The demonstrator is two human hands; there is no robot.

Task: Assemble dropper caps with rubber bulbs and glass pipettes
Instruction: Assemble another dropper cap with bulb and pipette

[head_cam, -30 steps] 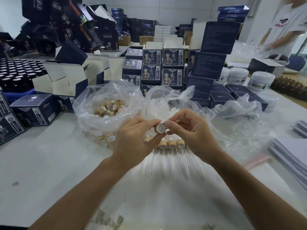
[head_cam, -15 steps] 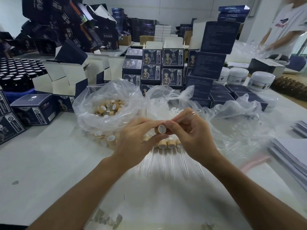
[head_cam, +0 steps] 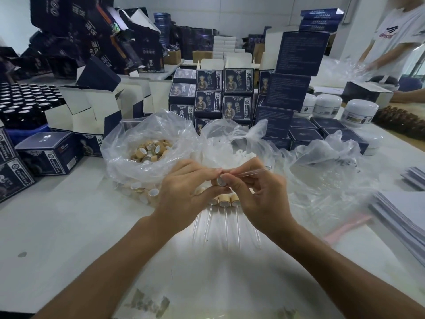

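My left hand (head_cam: 184,192) pinches a tan dropper cap (head_cam: 221,181) with its white-lined opening turned toward me. My right hand (head_cam: 257,194) pinches a clear glass pipette (head_cam: 249,172) whose near end meets the cap; its far tip points up to the right. Beneath my hands, several finished droppers (head_cam: 224,201) lie side by side on the white table (head_cam: 69,226), glass stems pointing toward me. A clear bag of tan caps (head_cam: 149,150) sits behind my left hand. A bag of white rubber bulbs (head_cam: 239,155) sits behind my right hand.
Dark blue product boxes (head_cam: 220,93) are stacked behind the bags and at the left. Black bottles (head_cam: 25,102) fill a tray at far left. White jars (head_cam: 358,111) stand back right. Paper stacks (head_cam: 402,215) lie right. Another person (head_cam: 395,42) works at the far right.
My hands have drawn slightly closer to me. The pipette in my right hand, first barely visible, now sticks out up-right and meets the cap's opening.
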